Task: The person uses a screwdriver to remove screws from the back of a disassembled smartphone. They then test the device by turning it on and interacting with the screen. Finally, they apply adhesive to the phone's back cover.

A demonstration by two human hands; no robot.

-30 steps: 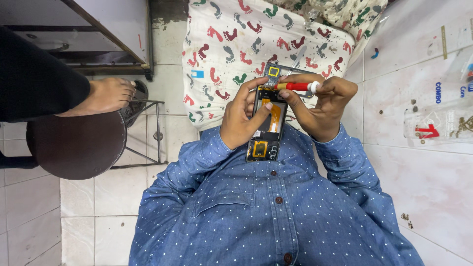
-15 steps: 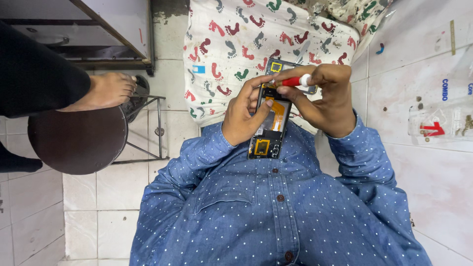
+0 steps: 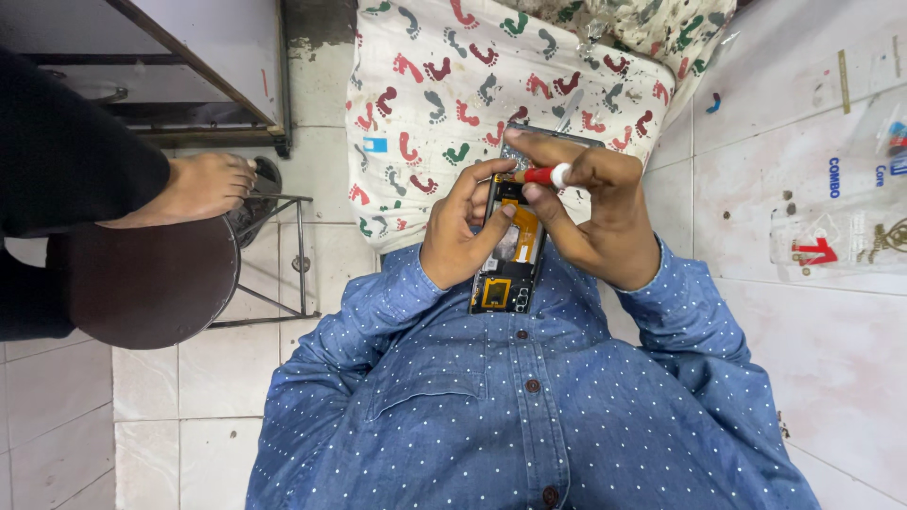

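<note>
The opened black phone with its back cover off [image 3: 510, 250] is held up just above the chest of the blue dotted button shirt [image 3: 529, 416]. The left hand [image 3: 463, 236] is wrapped around the left edge of the phone, thumb pressed on the orange part inside. The right hand [image 3: 600, 222] sits at the phone's right side, and its fingers pinch a small red and white screwdriver [image 3: 540, 176] whose tip touches the top of the phone. Behind the phone lies a white cloth printed with little coloured footprints [image 3: 453, 85]. Far to the left of the phone, another person's bare foot [image 3: 194, 189] rests on a round dark brown stool [image 3: 142, 293]. To the right of the phone, clear plastic packets [image 3: 841, 236] lie on the pale tiles.
</note>
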